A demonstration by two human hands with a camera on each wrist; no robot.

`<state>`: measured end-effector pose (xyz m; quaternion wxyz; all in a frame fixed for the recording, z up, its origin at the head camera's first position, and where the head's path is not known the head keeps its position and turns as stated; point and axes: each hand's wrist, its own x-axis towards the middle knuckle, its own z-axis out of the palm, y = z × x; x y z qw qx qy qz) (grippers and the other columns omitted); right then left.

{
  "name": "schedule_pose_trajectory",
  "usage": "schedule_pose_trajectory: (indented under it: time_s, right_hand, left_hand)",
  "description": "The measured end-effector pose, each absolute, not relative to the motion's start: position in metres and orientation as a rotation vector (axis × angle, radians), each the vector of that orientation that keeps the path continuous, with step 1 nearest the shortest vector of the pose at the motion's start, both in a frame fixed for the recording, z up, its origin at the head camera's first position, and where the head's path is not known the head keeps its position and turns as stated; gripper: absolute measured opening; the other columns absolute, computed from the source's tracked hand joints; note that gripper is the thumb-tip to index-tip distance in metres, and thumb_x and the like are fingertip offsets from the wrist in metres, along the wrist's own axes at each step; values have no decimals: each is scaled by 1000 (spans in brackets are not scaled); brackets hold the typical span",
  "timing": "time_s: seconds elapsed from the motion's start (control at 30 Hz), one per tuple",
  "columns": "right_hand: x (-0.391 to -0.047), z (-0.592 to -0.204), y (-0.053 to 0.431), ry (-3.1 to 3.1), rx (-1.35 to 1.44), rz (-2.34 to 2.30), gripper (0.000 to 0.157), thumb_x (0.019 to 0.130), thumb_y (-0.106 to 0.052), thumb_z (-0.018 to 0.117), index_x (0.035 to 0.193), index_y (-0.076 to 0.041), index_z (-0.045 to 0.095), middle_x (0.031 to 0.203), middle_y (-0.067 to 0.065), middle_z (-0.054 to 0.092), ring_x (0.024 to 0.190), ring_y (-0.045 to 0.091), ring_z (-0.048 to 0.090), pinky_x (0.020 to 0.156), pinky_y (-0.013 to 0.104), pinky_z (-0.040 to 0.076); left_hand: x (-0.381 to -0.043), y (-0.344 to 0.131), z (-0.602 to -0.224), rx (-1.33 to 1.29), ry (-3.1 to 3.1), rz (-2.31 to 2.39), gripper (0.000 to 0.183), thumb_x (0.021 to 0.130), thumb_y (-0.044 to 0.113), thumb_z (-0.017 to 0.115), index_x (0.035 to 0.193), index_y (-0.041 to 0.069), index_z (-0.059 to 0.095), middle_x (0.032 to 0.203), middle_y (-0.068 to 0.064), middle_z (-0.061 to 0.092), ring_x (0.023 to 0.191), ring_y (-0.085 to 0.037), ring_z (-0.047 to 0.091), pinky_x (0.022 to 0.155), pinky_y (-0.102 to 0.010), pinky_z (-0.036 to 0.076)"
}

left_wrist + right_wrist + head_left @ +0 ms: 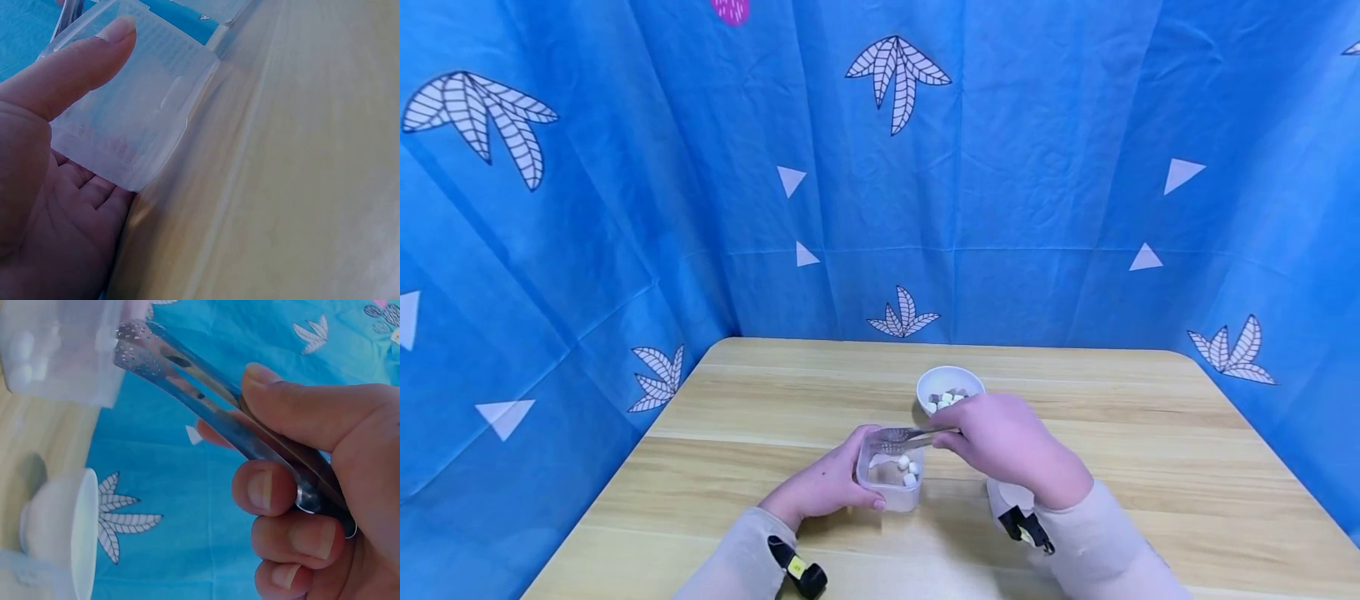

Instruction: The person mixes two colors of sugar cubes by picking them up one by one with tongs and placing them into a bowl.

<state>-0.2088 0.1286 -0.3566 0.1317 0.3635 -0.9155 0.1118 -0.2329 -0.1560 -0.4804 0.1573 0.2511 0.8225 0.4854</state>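
Note:
My left hand (831, 483) grips a clear plastic container (901, 500), thumb on its near wall and fingers around its side. Several small white cubes (910, 479) lie inside, toward its right. In my right hand (1011, 437) is a pair of metal tongs (206, 406), the thumb and curled fingers around its arms. Its perforated tips reach over the container's rim; nothing shows clearly between them. In the left wrist view the thumb (75, 72) presses the container's wall.
Behind the right hand stands a white bowl (951, 369) with several more white cubes, partly covered by that hand. Another translucent container (997, 500) sits under the right wrist, mostly hidden. The wooden table (790, 392) ends at a blue patterned curtain (1030, 200).

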Motion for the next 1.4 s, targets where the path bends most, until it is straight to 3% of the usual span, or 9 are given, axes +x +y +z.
schedule_pose_trajectory:
  time_s: [0.17,0.37,0.67,1.4]
  right_hand:
    - [-213,-351,140,-2596,1062,344,12,93,-31,74,101,-24,78,88,-14,71,71,8,64,60,33,53]
    - [-224,-350,158,-2618,964,370,8,94,-31,73,100,-25,76,79,-19,63,64,5,51,55,30,45]
    - [-237,-358,173,-2683,728,393,8,95,-29,71,99,-23,76,73,-14,58,60,10,47,51,32,38]
    - [-245,-369,173,-2830,571,405,11,97,-31,68,91,-25,74,70,-9,57,62,15,49,52,37,40]
  left_hand:
    - [-233,-155,-481,716,2370,1381,89,74,35,90,144,34,34,143,7,52,135,-21,45,113,-51,31]
    - [-233,-155,-481,735,2369,1384,90,74,33,89,145,30,35,145,9,50,133,-18,46,112,-46,34]
    - [-232,-154,-480,697,2373,1383,91,73,34,90,146,32,35,145,9,49,133,-18,46,113,-48,32]
    - [-233,-155,-484,719,2383,1385,91,73,35,90,145,31,35,144,8,50,131,-18,46,113,-47,33]
